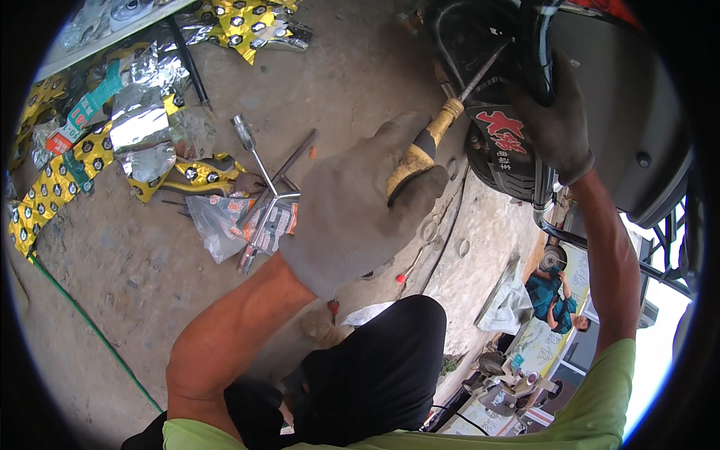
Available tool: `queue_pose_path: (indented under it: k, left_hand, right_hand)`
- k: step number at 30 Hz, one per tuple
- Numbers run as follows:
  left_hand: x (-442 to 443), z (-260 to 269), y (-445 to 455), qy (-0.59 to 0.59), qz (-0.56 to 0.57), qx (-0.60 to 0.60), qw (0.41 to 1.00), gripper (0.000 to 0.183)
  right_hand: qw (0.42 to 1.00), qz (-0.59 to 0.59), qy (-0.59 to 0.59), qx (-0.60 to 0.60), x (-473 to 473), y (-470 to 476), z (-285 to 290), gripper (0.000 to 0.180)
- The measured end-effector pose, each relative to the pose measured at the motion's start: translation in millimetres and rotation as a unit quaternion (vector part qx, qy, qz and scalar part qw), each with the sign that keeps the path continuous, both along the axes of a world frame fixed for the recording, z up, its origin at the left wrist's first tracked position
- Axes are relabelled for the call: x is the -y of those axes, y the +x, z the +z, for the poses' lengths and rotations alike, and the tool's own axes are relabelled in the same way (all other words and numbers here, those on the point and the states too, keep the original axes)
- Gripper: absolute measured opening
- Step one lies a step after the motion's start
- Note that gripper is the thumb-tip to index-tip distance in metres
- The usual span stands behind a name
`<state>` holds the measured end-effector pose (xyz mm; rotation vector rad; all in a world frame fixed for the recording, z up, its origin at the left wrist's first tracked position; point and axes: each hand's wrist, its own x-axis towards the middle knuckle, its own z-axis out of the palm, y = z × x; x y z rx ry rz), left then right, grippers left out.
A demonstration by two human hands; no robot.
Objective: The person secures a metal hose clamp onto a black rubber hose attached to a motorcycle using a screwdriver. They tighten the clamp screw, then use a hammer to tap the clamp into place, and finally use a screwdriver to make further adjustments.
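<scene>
My left hand (360, 208), in a grey work glove, grips the yellow-and-black handle of a screwdriver (421, 151). Its shaft slants up to the right, and the tip is at a black plastic part (484, 28) of an electric vehicle. Whether the tip sits in a screw is too small to tell. Also gloved, my right hand (554, 121) is wrapped around a black tube (543, 50) on the vehicle, its fingers partly hidden. Between the hands hangs a black mudflap (498, 140) with red and white writing, in front of a tyre (478, 154).
A Y-shaped socket wrench (259, 163), yellow-handled pliers (197, 187), a plastic bag (216, 219) and torn foil packaging (140, 121) lie on the dirt floor. Metal rings (463, 248) and a black cable (457, 216) lie nearer the vehicle. Beyond, a person (554, 301) sits near a wheel (552, 257).
</scene>
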<state>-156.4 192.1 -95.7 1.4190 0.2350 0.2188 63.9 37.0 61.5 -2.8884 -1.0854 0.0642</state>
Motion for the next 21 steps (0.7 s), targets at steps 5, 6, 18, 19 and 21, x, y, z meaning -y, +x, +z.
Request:
queue_pose_path:
  k: [5,6,18,19,21]
  left_hand:
    - [-6.5,2.6,13.1,0.158,0.068,0.074,0.982,0.053]
    - [-8.6,4.3,14.9,0.174,0.077,0.083,0.978,0.050]
    - [-14.8,30.8,31.3,0.110,0.081,0.034,0.990,0.029]
    - [-19.0,29.2,32.0,0.107,0.053,0.033,0.992,0.028]
    - [-30.0,26.6,33.6,0.131,0.062,0.042,0.989,0.026]
  right_hand:
    - [1.000,-0.001,-0.010,0.002,-0.8,-2.5,0.3,0.058]
    - [1.000,0.019,-0.009,0.012,-0.8,-3.1,0.0,0.055]
    - [1.000,0.013,0.001,0.011,-4.9,-6.5,0.3,0.053]
    - [1.000,0.014,-0.005,0.012,-4.8,-6.8,0.0,0.052]
    - [1.000,0.007,-0.002,0.000,-3.6,-6.7,-0.3,0.052]
